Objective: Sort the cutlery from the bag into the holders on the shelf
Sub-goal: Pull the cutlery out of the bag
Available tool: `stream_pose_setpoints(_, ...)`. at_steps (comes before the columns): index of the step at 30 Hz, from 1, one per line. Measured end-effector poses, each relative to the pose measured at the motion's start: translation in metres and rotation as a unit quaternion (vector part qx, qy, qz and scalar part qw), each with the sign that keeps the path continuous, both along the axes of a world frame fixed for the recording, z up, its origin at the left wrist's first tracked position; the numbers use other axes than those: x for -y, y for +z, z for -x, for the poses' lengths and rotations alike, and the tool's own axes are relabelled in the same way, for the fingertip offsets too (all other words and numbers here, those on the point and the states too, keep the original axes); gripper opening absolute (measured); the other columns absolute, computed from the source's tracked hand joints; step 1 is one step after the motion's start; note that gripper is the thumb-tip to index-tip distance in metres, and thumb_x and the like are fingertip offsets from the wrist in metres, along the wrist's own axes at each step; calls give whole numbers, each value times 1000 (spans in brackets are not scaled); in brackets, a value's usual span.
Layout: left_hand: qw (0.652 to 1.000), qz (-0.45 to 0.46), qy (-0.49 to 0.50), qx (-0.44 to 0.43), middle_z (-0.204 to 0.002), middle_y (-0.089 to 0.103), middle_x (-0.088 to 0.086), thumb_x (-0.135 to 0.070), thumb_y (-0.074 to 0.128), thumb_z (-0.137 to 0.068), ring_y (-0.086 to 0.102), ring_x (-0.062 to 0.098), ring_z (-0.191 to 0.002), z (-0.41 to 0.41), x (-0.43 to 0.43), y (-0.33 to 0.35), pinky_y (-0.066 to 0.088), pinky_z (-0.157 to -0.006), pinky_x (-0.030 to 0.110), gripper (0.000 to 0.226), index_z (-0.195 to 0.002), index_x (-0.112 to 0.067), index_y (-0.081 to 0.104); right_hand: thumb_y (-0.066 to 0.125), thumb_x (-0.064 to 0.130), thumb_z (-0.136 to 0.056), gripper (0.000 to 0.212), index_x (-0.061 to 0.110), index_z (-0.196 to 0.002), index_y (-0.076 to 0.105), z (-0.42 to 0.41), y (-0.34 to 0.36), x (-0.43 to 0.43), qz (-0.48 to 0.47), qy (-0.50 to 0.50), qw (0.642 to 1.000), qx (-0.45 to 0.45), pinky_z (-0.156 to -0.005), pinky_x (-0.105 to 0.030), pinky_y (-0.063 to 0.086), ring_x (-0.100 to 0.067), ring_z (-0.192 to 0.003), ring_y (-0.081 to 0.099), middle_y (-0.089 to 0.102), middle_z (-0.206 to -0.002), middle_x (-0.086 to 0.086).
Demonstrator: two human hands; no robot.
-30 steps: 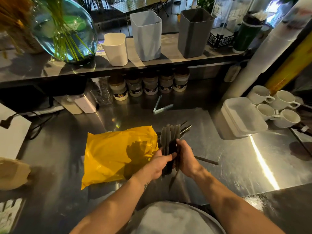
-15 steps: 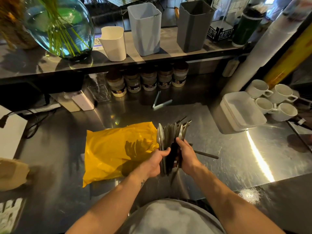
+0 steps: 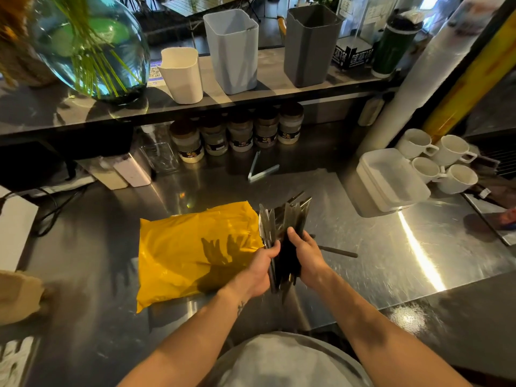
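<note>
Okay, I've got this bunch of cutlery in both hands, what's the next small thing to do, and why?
Probably draw one piece from the cutlery bundle with your right hand while the left hand holds the rest. Both hands grip the whole fanned bundle, and the white holder, light grey holder and dark grey holder stand apart on the shelf, so it likely needs splitting first.

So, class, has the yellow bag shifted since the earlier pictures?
No: the yellow bag keeps its place against the jars under the shelf.
</note>
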State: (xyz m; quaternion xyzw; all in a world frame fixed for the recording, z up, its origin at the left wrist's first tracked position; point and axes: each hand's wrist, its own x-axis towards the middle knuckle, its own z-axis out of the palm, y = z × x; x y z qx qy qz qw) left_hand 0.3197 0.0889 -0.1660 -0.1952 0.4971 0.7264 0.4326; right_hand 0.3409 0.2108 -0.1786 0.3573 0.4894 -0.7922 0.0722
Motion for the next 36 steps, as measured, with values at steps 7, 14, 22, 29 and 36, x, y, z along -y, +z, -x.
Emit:
stream_pose_setpoints(7, 992, 81, -40, -84, -117, 72, 9, -27, 49, -107, 68, 22, -107, 3, -17, -10, 57, -86, 35, 29, -131, -16, 60, 52, 37, -105, 34, 19, -132, 60, 5, 4, 1, -61, 28, 998, -18, -95, -36, 56, -20, -109, 71, 74, -117, -5)
stream_pose_setpoints(14, 971, 145, -93, -164, -120, 64, 3, -39, 38, -109, 60, 20, -113, 13, -45, 3, 50, -104, 41, 25, -124, -29, 56, 32, 47, -109, 31, 31, -130, 48, 19, 15, -10, -196, 113, 974, -30, -100, -30, 42, -12, -115, 60, 64, -118, 4)
stream_pose_setpoints(22, 981, 117, -78, -130, -116, 71, 13, -48, 47, -104, 69, 26, -103, 28, -48, 2, 59, -88, 43, 39, -129, -18, 55, 33, 80, -93, 78, 26, -150, 37, 44, 22, -50, -175, 274, 946, 3, -114, -45, 39, -26, -137, 47, 54, -145, -6)
stream_pose_setpoints(29, 994, -41, -82, -52, -68, 47, 2, -51, 52, -100, 40, 10, -52, 49, -55, 29, 36, -46, 21, 40, -111, -12, 48, 78, 37, -87, 45, 7, -116, 64, 68, 48, -78, -1, 126, 986, -106, -77, -39, 53, -36, -96, 61, 66, -102, -17)
stream_pose_setpoints(36, 972, -95, -190, -103, -59, 38, -5, -71, 72, -69, 33, 4, -45, 81, -70, 53, 29, -44, 17, 63, -85, -17, 45, 82, 25, -79, 20, 18, -96, 75, 106, 84, -99, 18, 155, 977, -143, -78, -33, 52, -19, -81, 65, 67, -92, -9)
